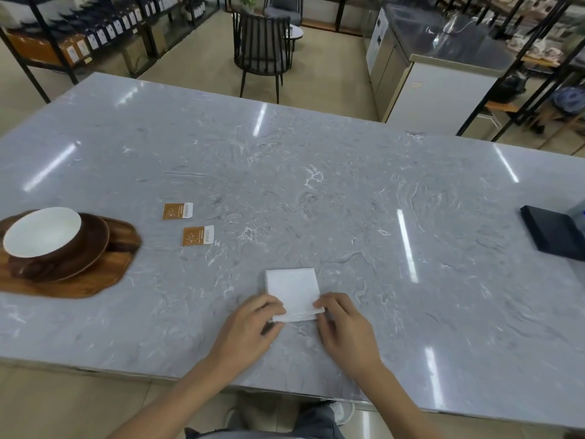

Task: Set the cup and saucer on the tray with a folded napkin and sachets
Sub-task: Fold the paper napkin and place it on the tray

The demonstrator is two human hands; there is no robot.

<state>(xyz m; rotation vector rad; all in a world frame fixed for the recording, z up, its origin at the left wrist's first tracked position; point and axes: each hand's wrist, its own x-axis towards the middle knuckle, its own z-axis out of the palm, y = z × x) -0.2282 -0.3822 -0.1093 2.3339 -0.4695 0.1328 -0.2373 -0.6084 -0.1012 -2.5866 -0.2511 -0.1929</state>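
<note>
A white folded napkin [292, 291] lies on the grey marble table near its front edge. My left hand [250, 324] pinches the napkin's near left corner and my right hand [343, 324] pinches its near right corner. At the far left a wooden tray [95, 282] carries a brown saucer [91, 248] with a brown cup [44, 236], white inside, resting on it. Two brown-and-white sachets lie on the table between tray and napkin, one sachet [177, 211] farther back and the other sachet [198, 236] nearer.
A dark flat box [552, 231] sits at the table's right edge. Beyond the table [348, 191] stand a black chair [259, 49], shelves of bottles on the left and a steel counter [443, 58] on the right.
</note>
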